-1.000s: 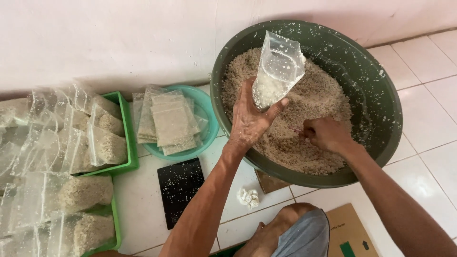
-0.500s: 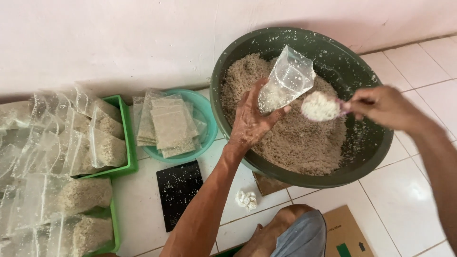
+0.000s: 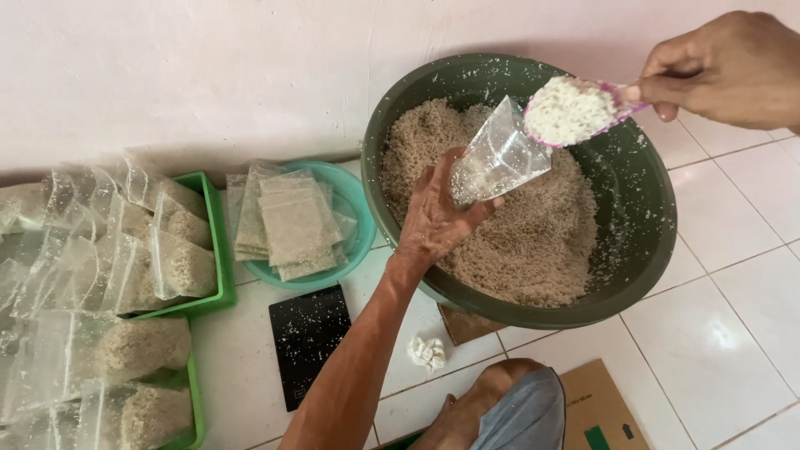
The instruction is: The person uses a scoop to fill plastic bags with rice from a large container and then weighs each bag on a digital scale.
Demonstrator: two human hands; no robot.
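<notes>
Clear plastic bag [image 3: 498,160], one, clamped in the left hand [image 3: 435,218] over the round green basin [image 3: 642,208], mouth tilted up-right toward one pink scoop [image 3: 575,110] of grain gripped by the right hand [image 3: 721,68].

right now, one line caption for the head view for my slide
Left hand holds a clear bag over a green basin of grain; right hand brings a full pink scoop.

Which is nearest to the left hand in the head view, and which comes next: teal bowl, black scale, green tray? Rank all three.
1. Teal bowl, just to the side of the left hand.
2. Black scale, on the floor below the bowl, beside the forearm.
3. Green tray, beyond the bowl, holding filled bags.
</notes>
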